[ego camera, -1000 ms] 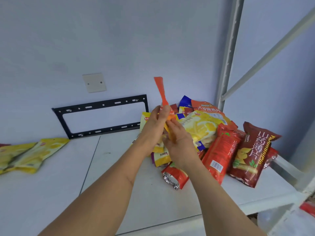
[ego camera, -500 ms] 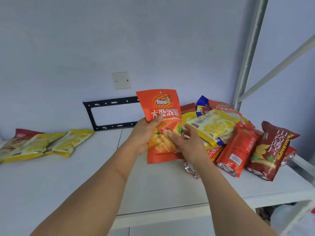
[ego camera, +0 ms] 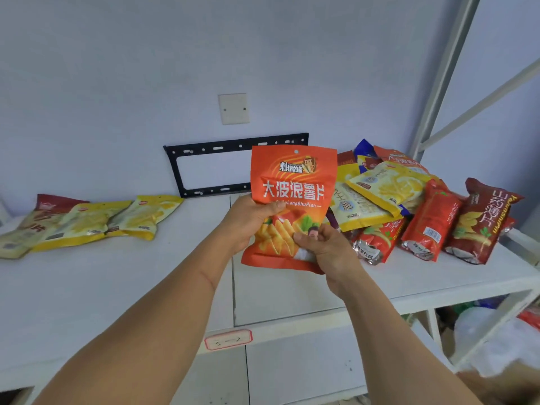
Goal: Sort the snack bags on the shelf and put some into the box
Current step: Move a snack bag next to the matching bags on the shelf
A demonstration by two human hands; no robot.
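Observation:
An orange snack bag [ego camera: 293, 185] with white lettering is held upright above the white shelf [ego camera: 117, 287], its front facing me. My left hand [ego camera: 248, 220] grips its left edge and my right hand [ego camera: 321, 247] pinches its lower right part. To the right lies a loose pile of snack bags [ego camera: 409, 209]: yellow, red and dark red ones overlapping. On the shelf's left lie a few yellow bags [ego camera: 96, 220] side by side, partly over a dark red one [ego camera: 55, 201]. No box is clearly in view.
A black metal bracket [ego camera: 233, 144] leans against the wall behind the held bag, under a white wall plate [ego camera: 233, 109]. A grey shelf upright [ego camera: 438, 83] rises at the right. White plastic bags [ego camera: 496, 337] fill the level below at the right. A label [ego camera: 228, 339] marks the shelf's front edge.
The orange bag was edge-on a second ago; both hands have turned it so its front faces me. My view has shifted left and down, so the yellow bags on the left show more.

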